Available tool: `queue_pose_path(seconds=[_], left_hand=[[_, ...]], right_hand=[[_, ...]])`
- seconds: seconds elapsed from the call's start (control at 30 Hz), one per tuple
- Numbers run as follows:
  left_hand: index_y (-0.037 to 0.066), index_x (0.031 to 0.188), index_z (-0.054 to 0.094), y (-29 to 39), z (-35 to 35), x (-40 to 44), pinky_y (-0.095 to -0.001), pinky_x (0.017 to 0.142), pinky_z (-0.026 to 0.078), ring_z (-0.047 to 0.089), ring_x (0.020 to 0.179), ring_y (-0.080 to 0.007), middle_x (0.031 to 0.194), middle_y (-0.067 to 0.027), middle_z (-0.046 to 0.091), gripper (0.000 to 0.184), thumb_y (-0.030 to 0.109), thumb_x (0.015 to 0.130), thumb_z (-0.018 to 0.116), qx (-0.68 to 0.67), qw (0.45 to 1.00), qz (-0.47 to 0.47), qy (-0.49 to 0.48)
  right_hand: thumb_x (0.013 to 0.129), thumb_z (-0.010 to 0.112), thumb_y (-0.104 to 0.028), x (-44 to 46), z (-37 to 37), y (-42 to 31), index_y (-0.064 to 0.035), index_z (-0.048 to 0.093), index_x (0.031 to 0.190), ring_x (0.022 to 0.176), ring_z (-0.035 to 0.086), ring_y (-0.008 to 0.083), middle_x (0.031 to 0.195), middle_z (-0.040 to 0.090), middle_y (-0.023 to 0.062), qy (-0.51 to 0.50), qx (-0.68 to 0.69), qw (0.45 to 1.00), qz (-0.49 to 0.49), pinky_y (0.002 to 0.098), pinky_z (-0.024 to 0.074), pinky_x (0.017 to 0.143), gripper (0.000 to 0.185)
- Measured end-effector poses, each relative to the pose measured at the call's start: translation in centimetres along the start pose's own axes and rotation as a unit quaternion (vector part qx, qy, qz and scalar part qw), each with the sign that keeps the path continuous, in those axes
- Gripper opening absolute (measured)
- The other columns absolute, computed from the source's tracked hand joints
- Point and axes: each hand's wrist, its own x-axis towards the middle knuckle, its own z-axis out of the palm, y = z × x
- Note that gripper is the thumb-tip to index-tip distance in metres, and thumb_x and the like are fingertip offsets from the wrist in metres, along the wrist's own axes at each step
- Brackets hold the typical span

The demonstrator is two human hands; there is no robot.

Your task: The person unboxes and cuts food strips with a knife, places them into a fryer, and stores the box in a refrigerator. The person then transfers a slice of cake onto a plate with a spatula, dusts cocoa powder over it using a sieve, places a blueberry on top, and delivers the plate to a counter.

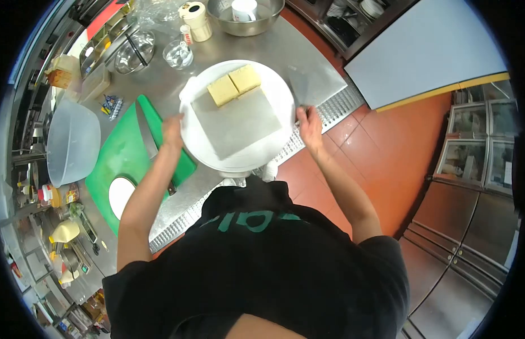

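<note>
A round white cake turntable (240, 161) stands at the steel counter's front edge, a piece of its base showing below. On it lies a square of greyish sheet (237, 127), with two yellow cake-like blocks (233, 85) side by side at the sheet's far edge. My left hand (172, 130) is closed at the turntable's left rim, its fingertips partly hidden. Just off the right rim, my right hand (311, 125) is closed around the dark handle of a broad, flat metal blade (298, 86), which points away from me and looks faint against the counter.
Left of me, a green cutting board (118, 148) carries a long knife (145, 129) and a white disc (122, 196). A translucent tub (73, 144) stands beyond. Glass bowls (134, 52) and a steel bowl (245, 21) sit at the back. Cabinets (443, 217) line the right.
</note>
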Motion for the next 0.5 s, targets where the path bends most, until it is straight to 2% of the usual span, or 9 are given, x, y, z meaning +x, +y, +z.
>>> queue_pose_path(seconds=[0.07,0.1,0.17,0.2,0.23,0.27,0.37,0.43,0.5], left_hand=[[-0.003,0.112,0.054,1.4,-0.1,2.8,-0.035,0.08,0.048,0.061,0.09,-0.0293,0.103,-0.018,0.062,0.041,0.018,0.078,0.062,0.237,0.963,0.128,0.029],[-0.003,0.112,0.054,1.6,0.6,2.9,-0.035,0.08,0.048,0.061,0.09,-0.0293,0.103,-0.018,0.062,0.041,0.018,0.078,0.062,0.237,0.963,0.122,0.026],[-0.004,0.115,0.052,1.3,1.4,2.4,-0.0392,0.085,0.046,0.059,0.097,-0.0317,0.107,-0.0199,0.061,0.05,0.021,0.074,0.065,0.395,0.89,0.205,0.1],[-0.004,0.115,0.052,0.6,1.1,1.7,-0.0392,0.085,0.046,0.059,0.097,-0.0317,0.107,-0.0199,0.061,0.05,0.021,0.074,0.065,0.399,0.89,0.199,0.099],[-0.001,0.124,0.046,0.0,0.9,0.9,-0.0403,0.093,0.041,0.051,0.109,-0.0346,0.119,-0.0205,0.054,0.064,0.028,0.071,0.068,0.469,0.842,0.232,0.128],[0.001,0.132,0.041,-0.4,0.8,-0.1,-0.0414,0.101,0.035,0.043,0.12,-0.0376,0.131,-0.0212,0.047,0.079,0.034,0.068,0.071,0.535,0.786,0.267,0.154],[0.003,0.136,0.037,-0.8,1.4,-5.4,-0.0445,0.103,0.032,0.029,0.132,-0.0352,0.139,-0.0216,0.037,0.09,0.041,0.064,0.075,0.562,0.778,0.264,0.089],[0.004,0.137,0.035,-2.2,1.7,-7.7,-0.046,0.104,0.03,0.024,0.134,-0.0349,0.142,-0.0216,0.031,0.095,0.042,0.062,0.077,0.584,0.761,0.273,0.063],[0.004,0.139,0.033,-2.8,1.6,-8.1,-0.0476,0.104,0.029,0.019,0.136,-0.0345,0.145,-0.0217,0.025,0.101,0.044,0.059,0.079,0.604,0.745,0.279,0.042]], right_hand=[[0.09,0.049,-0.041,-4.4,-0.4,0.3,0.0056,0.052,0.105,0.074,0.063,0.0321,0.081,0.063,0.0216,-0.073,0.076,0.993,0.049,0.0424,0.0465,0.068,0.049],[0.091,0.051,-0.036,-6.2,-0.9,-0.2,0.0045,0.052,0.105,0.064,0.062,0.0215,0.076,0.064,0.0151,-0.091,0.117,0.987,0.054,0.0344,0.0479,0.057,0.043],[0.09,0.053,-0.033,-8.1,-2.7,-1.8,0.0037,0.052,0.105,0.063,0.062,0.0187,0.076,0.064,0.0135,-0.087,0.146,0.981,0.09,0.0308,0.0476,0.054,0.04],[0.09,0.054,-0.03,-8.9,-3.7,-2.4,0.0029,0.052,0.105,0.062,0.062,0.0159,0.077,0.065,0.0118,-0.082,0.179,0.973,0.122,0.0272,0.0473,0.052,0.036],[0.089,0.057,-0.027,-9.0,-4.9,-2.3,0.001,0.055,0.107,0.06,0.061,0.0141,0.077,0.065,0.0093,-0.057,0.124,0.987,0.081,0.0248,0.0467,0.05,0.034],[0.089,0.057,-0.027,-9.4,-6.1,-2.4,0.001,0.055,0.107,0.06,0.061,0.0141,0.077,0.065,0.0093,-0.055,0.125,0.987,0.087,0.0248,0.0467,0.05,0.034],[0.087,0.06,-0.028,-9.5,-8.9,-2.0,-0.0012,0.059,0.109,0.062,0.061,0.016,0.078,0.065,0.0115,-0.072,0.0,0.99,0.12,0.0302,0.0486,0.054,0.035],[0.085,0.062,-0.029,-8.9,-9.5,-1.1,-0.0028,0.062,0.109,0.065,0.062,0.0211,0.08,0.066,0.0152,-0.101,-0.104,0.989,0.031,0.035,0.0491,0.062,0.035],[0.084,0.063,-0.029,-7.6,-9.4,-2.6,-0.0028,0.063,0.108,0.067,0.062,0.0244,0.081,0.066,0.0167,-0.125,-0.136,0.983,0.011,0.0364,0.0487,0.065,0.035]])
